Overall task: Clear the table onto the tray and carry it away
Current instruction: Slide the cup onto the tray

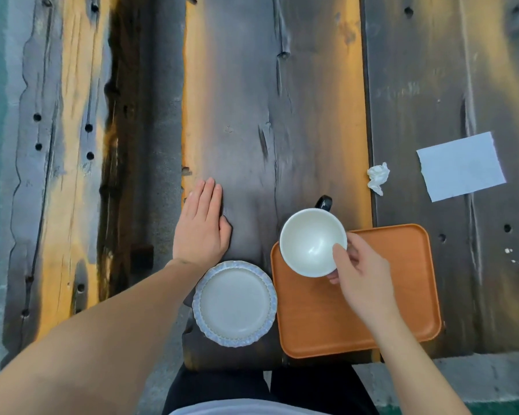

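Note:
My right hand grips a cream cup with a black handle by its rim, thumb inside. The cup hangs over the far left corner of the orange tray, which lies near the table's front edge. A pale scalloped plate sits on the wood just left of the tray. My left hand rests flat on the table beyond the plate, fingers straight. A crumpled tissue and a flat white paper napkin lie on the table to the far right of the tray.
The table is made of rough dark wooden planks with gaps and holes. A deep gap runs along the left. Small white crumbs lie right of the tray. My dark-clothed legs show below the table's front edge.

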The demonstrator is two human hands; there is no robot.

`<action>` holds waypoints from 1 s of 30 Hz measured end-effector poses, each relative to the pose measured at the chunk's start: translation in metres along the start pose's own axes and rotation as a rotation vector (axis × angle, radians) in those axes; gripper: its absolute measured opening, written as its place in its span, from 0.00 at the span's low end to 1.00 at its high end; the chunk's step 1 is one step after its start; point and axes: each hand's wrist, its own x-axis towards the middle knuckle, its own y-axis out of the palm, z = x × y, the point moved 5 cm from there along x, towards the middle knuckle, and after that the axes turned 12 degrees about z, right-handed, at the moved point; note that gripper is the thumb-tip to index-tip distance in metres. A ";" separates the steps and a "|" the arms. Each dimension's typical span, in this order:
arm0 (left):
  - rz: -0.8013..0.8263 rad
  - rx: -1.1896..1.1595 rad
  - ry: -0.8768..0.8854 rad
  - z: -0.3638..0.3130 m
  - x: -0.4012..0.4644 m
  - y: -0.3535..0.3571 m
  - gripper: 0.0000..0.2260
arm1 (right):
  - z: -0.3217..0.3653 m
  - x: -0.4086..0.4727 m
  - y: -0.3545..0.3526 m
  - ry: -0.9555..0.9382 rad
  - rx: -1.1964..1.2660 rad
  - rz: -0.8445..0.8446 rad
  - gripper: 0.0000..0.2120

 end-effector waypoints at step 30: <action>0.007 -0.031 -0.042 -0.002 -0.001 -0.001 0.27 | -0.034 0.013 -0.005 -0.158 -0.241 0.067 0.14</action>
